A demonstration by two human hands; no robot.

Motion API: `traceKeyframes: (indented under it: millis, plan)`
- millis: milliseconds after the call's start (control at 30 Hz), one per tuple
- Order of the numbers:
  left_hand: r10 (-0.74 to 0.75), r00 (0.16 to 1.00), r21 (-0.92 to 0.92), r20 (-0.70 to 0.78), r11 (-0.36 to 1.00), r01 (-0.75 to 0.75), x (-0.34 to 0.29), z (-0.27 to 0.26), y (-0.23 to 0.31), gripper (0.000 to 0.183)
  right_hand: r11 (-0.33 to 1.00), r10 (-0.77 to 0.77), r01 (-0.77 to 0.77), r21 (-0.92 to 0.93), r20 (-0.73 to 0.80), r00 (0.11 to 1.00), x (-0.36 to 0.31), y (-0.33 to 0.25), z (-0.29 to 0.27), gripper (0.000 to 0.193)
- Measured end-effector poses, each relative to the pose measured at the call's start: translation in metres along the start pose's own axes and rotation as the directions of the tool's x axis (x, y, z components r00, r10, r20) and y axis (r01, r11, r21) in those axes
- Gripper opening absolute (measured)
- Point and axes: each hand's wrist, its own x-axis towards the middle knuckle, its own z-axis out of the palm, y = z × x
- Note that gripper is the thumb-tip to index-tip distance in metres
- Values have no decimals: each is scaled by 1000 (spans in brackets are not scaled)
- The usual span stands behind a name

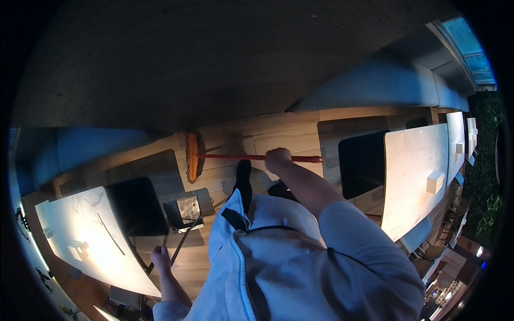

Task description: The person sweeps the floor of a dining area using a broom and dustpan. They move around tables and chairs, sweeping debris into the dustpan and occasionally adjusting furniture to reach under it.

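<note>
My right hand (pixel 278 159) is closed around the red handle of a broom (pixel 235 157). The broom lies nearly level over the wooden floor (pixel 278 134), with its orange brush head (pixel 192 157) at the left, close to a padded bench. My left hand (pixel 160 258) hangs low at my side and grips the thin black handle of a long-handled dustpan (pixel 184 212), whose grey pan rests on the floor. My black shoe (pixel 243 179) points toward the broom.
A pale marble-topped table (pixel 91 235) stands at my left with a dark chair (pixel 136 206) beside it. Another long pale table (pixel 415 171) with small white boxes runs along the right, with a dark seat (pixel 361 163) next to it. Cushioned benches (pixel 375 83) line the wall.
</note>
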Motion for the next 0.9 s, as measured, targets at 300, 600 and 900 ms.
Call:
traceKeyframes:
  millis: [300,600,900]
  plan:
    - [305,952,157,-2,940,-301,-10,-38,20,18,935,345,-353,26,159,925,-169,217,191,37]
    - [443,888,110,124,883,-456,-21,-66,-9,17,613,591,-653,444,291,752,-424,213,370,53]
    - [686,711,297,154,654,-695,-44,-87,58,18,284,682,-470,836,168,711,-398,193,465,45]
